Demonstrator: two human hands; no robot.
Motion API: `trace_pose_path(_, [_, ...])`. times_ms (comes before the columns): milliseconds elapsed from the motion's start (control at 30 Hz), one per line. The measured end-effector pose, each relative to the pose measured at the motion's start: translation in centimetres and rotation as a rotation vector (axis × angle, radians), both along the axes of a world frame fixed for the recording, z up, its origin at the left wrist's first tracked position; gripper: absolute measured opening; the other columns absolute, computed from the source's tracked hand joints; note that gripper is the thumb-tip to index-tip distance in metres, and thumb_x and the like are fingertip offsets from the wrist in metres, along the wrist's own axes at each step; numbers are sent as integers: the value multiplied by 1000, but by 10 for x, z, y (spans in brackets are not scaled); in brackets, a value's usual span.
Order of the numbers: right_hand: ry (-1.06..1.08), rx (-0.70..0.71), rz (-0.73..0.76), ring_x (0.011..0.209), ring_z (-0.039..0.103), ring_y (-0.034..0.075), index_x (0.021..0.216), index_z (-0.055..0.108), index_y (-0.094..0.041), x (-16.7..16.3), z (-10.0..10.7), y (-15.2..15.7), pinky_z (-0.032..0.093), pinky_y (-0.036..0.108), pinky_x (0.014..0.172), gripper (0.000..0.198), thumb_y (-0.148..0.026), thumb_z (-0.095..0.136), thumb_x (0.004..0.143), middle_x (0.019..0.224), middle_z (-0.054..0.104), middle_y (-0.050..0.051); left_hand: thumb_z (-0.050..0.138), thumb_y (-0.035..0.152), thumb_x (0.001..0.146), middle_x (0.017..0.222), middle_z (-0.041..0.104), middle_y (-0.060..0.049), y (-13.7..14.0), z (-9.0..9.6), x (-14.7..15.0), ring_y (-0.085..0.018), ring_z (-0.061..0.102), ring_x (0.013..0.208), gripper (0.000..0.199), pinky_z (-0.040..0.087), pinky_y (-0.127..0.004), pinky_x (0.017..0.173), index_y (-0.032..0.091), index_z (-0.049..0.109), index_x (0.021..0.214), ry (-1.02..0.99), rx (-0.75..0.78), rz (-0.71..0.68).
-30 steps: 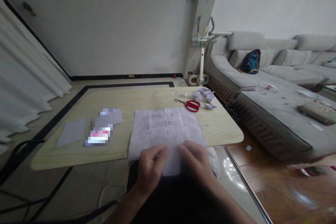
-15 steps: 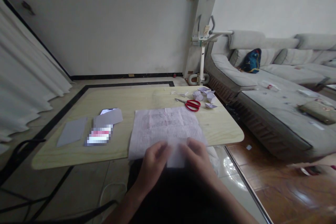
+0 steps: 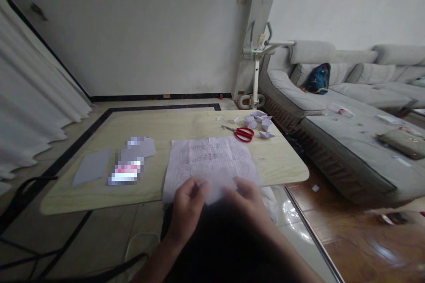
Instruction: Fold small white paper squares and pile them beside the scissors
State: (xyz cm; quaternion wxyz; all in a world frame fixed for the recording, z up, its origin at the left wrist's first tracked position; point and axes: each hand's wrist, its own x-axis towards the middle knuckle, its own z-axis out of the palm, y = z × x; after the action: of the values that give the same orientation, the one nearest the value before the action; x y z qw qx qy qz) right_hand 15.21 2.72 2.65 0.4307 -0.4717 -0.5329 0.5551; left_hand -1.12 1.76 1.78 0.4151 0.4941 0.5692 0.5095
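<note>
Between my two hands is a small piece of white paper [image 3: 217,188], blurred and held over the near edge of the table. My left hand [image 3: 190,199] pinches its left side with thumb and fingers. On the other side, my right hand [image 3: 247,194] grips the paper's right edge, its fingers partly smeared. Beneath and beyond them lies a large creased sheet with printed lines [image 3: 212,154], spread flat on the table. Red-handled scissors [image 3: 244,134] rest just past that sheet's far right corner, their blades pointing left.
Several folded paper pieces [image 3: 255,120] sit at the table's [image 3: 159,124] far right corner, with small scraps beside the scissors. Toward the left lie a pixelated phone [image 3: 126,171], a paper piece [image 3: 146,147] and a flat white sheet [image 3: 92,167]. A grey sofa [image 3: 345,141] stands at right.
The white paper has turned in my hands and been raised slightly. My left hand has shifted a little to the left; my right hand stays near the same spot.
</note>
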Motion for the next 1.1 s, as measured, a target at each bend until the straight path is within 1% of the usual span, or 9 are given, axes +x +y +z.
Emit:
trace_pose_path(133, [-7, 4, 26, 58, 46, 14, 69, 61, -16, -2, 8, -3, 38, 25, 52, 38, -52, 67, 79, 60, 53, -1, 66, 39, 79, 59, 57, 4, 1, -2, 0, -13, 54, 55, 23, 43, -21, 50, 16, 63, 78, -67, -33, 68])
trace_pose_path(267, [16, -10, 27, 59, 47, 14, 69, 62, -15, -2, 10, -5, 39, 25, 55, 37, -50, 66, 81, 61, 53, -1, 68, 40, 78, 62, 63, 2, 0, 1, 2, -15, 60, 59, 24, 47, -23, 54, 16, 64, 81, -163, -57, 63])
trace_pose_path(433, [33, -13, 154, 60, 45, 13, 71, 64, -14, 1, 13, -4, 37, 24, 55, 35, -46, 63, 85, 63, 53, 0, 68, 35, 80, 65, 68, 0, 1, 3, -1, -15, 62, 62, 20, 48, -22, 55, 16, 65, 74, -115, 16, 75])
trace_pose_path(533, [27, -27, 190, 60, 46, 13, 71, 65, -14, 1, 13, -4, 36, 24, 55, 36, -47, 62, 86, 64, 54, 0, 66, 35, 82, 64, 66, 1, 3, 1, -3, -14, 60, 60, 21, 47, -20, 54, 17, 63, 71, -79, 53, 96])
trace_pose_path(600, [45, -34, 149, 61, 48, 14, 71, 65, -14, 1, 10, -4, 38, 25, 56, 38, -49, 61, 86, 65, 56, 1, 61, 37, 86, 62, 63, 2, 3, 0, -3, -13, 59, 57, 25, 47, -21, 52, 17, 61, 70, -79, 39, 45])
trace_pose_path(667, [50, -37, 88, 61, 48, 15, 70, 63, -14, 2, 6, -2, 38, 25, 55, 41, -52, 62, 85, 63, 55, 1, 57, 39, 87, 60, 62, 2, 2, 0, -2, -13, 58, 53, 28, 47, -21, 51, 17, 59, 70, -87, -9, -72])
trace_pose_path(767, [48, -33, 12, 57, 45, 14, 68, 61, -14, 4, -2, 0, 35, 24, 52, 43, -54, 64, 83, 60, 51, 0, 63, 38, 83, 64, 67, -1, -3, 1, 1, -15, 62, 56, 23, 48, -23, 52, 16, 63, 75, -27, -57, -207])
trace_pose_path(900, [106, -54, 0, 58, 47, 13, 72, 62, -13, 4, -6, 0, 36, 24, 53, 40, -52, 64, 84, 61, 53, 0, 63, 37, 85, 66, 69, -2, -7, 5, 7, -17, 65, 60, 23, 50, -24, 55, 17, 65, 76, 70, -31, -187])
trace_pose_path(1100, [95, -23, 21, 57, 48, 13, 70, 61, -14, 0, 1, -4, 37, 24, 52, 40, -50, 62, 86, 62, 57, 0, 62, 37, 86, 58, 66, 0, -5, 6, 9, -15, 63, 54, 28, 50, -23, 53, 18, 62, 66, 20, -49, -162])
